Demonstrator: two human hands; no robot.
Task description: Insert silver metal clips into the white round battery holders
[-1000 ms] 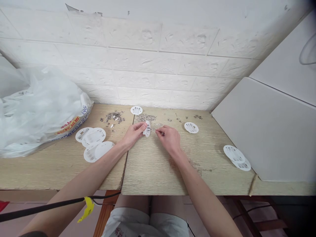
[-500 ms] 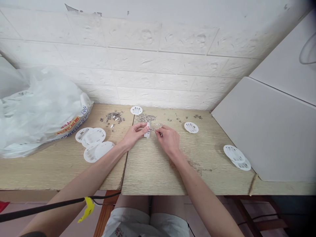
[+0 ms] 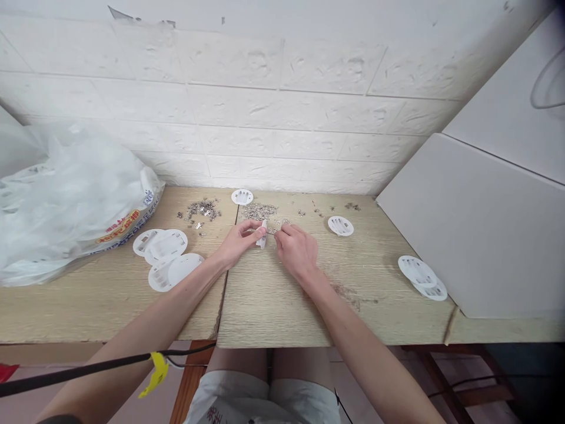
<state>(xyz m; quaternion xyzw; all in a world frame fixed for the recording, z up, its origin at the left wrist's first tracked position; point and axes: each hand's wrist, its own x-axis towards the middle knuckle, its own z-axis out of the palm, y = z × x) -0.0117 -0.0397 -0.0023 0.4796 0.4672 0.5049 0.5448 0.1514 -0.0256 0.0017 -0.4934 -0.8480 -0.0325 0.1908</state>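
My left hand [image 3: 242, 240] grips a round white plastic battery cover [image 3: 263, 235] on edge, its face turned toward the right. Closed around a thin metal tool [image 3: 271, 233], perhaps tweezers or a screwdriver, my right hand [image 3: 296, 248] brings the tip up to the cover's face. The fingers hide most of the tool. Just behind the hands lies a pile of small metal pieces [image 3: 259, 211]. A darker pile of metal clips [image 3: 203, 209] sits farther left.
White discs [image 3: 166, 246] overlap left of my forearm. Single discs lie at the wall [image 3: 242, 196] and at right [image 3: 341, 226]; two more discs [image 3: 417, 271] overlap by the grey panel [image 3: 481, 235]. A full plastic bag [image 3: 79, 200] stands at left. A black cable [image 3: 88, 371] crosses below the table.
My right hand has moved slightly left, closer to the cover, and the tool now shows less. The left hand keeps its hold on the cover. The view has shifted slightly.
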